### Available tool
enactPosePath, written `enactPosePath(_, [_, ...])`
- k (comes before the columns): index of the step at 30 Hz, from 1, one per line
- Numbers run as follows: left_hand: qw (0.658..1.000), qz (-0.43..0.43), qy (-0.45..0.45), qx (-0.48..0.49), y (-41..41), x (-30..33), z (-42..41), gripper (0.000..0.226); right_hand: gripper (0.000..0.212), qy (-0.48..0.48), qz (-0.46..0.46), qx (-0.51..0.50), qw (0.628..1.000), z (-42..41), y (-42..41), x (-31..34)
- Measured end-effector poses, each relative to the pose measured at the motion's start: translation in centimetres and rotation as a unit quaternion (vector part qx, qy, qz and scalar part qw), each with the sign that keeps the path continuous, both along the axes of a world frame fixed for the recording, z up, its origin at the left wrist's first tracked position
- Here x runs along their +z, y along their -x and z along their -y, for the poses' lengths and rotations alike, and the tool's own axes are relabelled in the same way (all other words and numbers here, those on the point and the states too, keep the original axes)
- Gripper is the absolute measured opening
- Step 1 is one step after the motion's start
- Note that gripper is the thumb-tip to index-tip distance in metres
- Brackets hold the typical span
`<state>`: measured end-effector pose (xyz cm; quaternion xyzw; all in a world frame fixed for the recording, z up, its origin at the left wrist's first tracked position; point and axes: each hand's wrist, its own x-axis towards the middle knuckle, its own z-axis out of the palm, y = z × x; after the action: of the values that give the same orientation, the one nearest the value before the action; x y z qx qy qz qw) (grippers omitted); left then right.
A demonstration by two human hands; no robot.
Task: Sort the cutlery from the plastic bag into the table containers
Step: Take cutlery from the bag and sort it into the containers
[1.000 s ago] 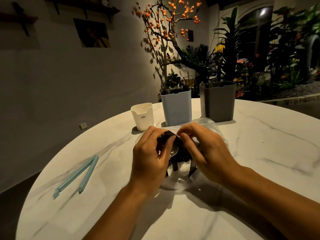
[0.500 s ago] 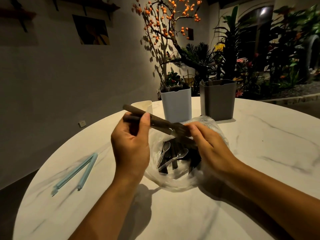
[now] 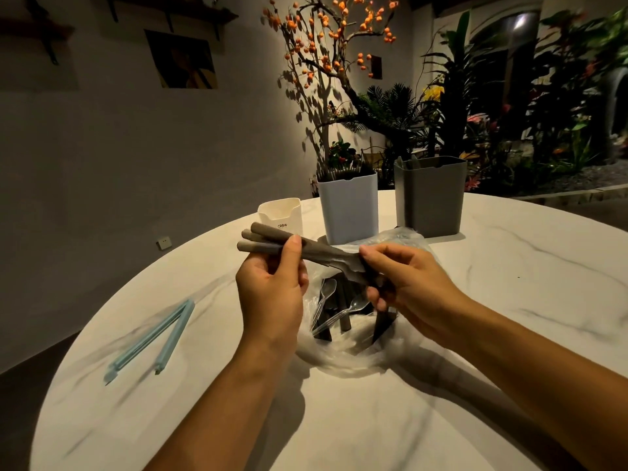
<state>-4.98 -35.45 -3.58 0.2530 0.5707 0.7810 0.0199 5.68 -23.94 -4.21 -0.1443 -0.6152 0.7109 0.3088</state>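
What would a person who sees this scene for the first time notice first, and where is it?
Most striking is the bundle of brown cutlery handles held up at the centre, above the clear plastic bag: the left hand grips the handle ends and the right hand pinches the other end. Behind them three containers stand in a row: white, pale blue and grey. A light blue clip lies open at the table's left.

I seem to be in a dimly lit café or restaurant seating area beside an indoor garden. I sit at a round white marble-patterned surface (image 3: 509,300). Past its far edge stand a bare decorative tree with orange berries (image 3: 326,39) and dense tropical plants (image 3: 509,107). On the plain wall hang a framed picture (image 3: 183,59) and a dark wooden shelf (image 3: 176,11).
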Motion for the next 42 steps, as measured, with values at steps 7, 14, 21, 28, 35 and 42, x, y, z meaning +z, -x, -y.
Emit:
enactPosePath(7, [0.982, 0.133, 0.064, -0.116, 0.0, -0.4, -0.2, 0.043, 0.024, -0.006, -0.024, -0.083, 0.996, -0.5, -0.2, 0.2])
enactPosePath(14, [0.867, -0.447, 0.200, 0.086, -1.0, -2.6, -0.4, 0.015, 0.009, -0.045, -0.004, -0.136, 0.990, -1.1, -0.4, 0.2])
enactPosePath(21, [0.742, -0.560, 0.328, 0.167, -0.1, -2.5, -0.3, 0.043, 0.025, -0.039, 0.015, -0.034, 0.999, -1.2, -0.9, 0.6])
enactPosePath(28, [0.776, -0.479, 0.407, 0.058, -1.0, -1.5, 0.5, 0.043, 0.039, -0.016, 0.001, -0.018, 1.000, -1.1, -1.0, 0.7])
enactPosePath(35, [0.873, -0.284, 0.373, -0.133, -1.2, -1.8, 0.4, 0.036, 0.042, 0.005, -0.005, -0.021, 1.000, -1.5, -1.0, 0.5])
enactPosePath(42, [0.903, -0.156, 0.305, -0.258, -1.0, -1.5, 0.2, 0.019, 0.033, 0.056, -0.022, 0.033, 0.998, -2.1, -1.3, 0.3])
